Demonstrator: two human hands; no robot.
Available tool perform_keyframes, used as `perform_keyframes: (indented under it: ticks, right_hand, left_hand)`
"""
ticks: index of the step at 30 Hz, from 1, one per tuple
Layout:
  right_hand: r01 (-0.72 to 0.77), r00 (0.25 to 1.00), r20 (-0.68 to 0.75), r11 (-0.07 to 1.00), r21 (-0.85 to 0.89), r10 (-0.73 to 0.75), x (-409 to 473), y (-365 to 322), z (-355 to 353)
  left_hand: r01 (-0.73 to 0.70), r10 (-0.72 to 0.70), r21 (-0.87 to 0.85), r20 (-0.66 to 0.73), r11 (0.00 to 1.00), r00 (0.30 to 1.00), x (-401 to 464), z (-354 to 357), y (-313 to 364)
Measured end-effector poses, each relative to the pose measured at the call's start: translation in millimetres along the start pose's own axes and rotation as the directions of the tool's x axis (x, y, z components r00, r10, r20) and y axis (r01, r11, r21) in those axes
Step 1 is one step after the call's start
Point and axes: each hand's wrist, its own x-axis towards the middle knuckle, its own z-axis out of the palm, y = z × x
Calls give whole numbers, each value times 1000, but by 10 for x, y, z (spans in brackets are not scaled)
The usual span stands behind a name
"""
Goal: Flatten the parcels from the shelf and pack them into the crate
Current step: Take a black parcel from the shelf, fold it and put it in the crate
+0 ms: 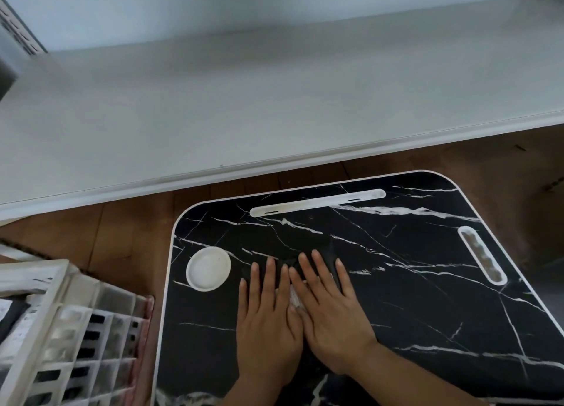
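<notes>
**A:** From the head camera, where are the hands?

**B:** Both lie flat on the black marble-patterned tray table point(412, 283), side by side and touching. The left hand point(268, 323) and the right hand point(329, 311) have their fingers straight and spread, palms down, gripping nothing.

**A:** And the parcel?

**B:** A black parcel point(305, 246) lies on the tray table under the palms and fingertips, pressed against the top. It is dark on dark, so its edges are hard to trace. A bit of white label point(295, 298) shows between the two hands.

**A:** What else is on the tray table?

**B:** A round white cup recess point(208, 268) near its left edge, just left of the left hand. A long white slot point(317, 202) runs along the far edge, and a shorter slot point(482, 254) sits toward the right edge.

**A:** The crate?

**B:** The white lattice crate point(61, 329) stands on the wooden floor point(128, 237) left of the tray table, close beside it. Dark things lie inside; I cannot tell what they are.

**A:** And the shelf?

**B:** A pale grey shelf point(274, 100) spans the view beyond the tray table's far edge.
</notes>
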Motion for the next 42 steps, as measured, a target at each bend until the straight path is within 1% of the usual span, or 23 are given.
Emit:
perform_keyframes:
  ticks: [5,11,15,17,20,21,23,27,31,34,37,39,42]
  right_hand:
    - [-12,999,47,1000,11,12,16,12,-2]
    - [-33,990,140,998,58,25,50,14,-43]
    - [13,981,194,995,97,-32,67,86,-120]
    - [60,976,202,994,89,-77,30,186,-156]
    - [147,969,196,988,48,-154,-33,316,-163]
    - [166,962,216,986,28,-168,-41,345,-159]
    - [189,945,274,982,-19,-177,-16,370,-176]
    - [204,921,351,977,-57,-172,10,359,-224]
    - [170,893,423,985,-4,-153,48,370,-319]
    - [168,862,488,986,-19,-138,110,355,-421]
    - [201,850,505,978,-51,-149,163,322,-449]
    - [195,838,527,979,-50,-140,156,316,-442]
    - [183,839,528,982,-45,-132,143,328,-402]
  left_hand:
    - [-8,8,-18,-4,1000,1000,24,15,-7]
    - [-3,3,8,39,1000,999,46,-37,-2]
    - [-10,10,5,77,1000,997,62,-75,-1]
    - [-65,62,20,111,998,992,35,-94,-86]
    - [-227,209,94,167,969,964,0,-130,-306]
    - [-273,247,117,193,955,950,4,-153,-366]
    - [-324,280,155,249,933,927,27,-183,-433]
    - [-344,270,170,349,924,897,66,-225,-429]
    - [-323,235,157,413,933,880,91,-338,-362]
    - [-337,223,189,452,922,864,109,-402,-331]
    - [-355,220,222,468,908,856,136,-399,-321]
    - [-363,215,228,491,904,844,135,-394,-310]
    - [-369,207,226,524,902,826,157,-389,-310]
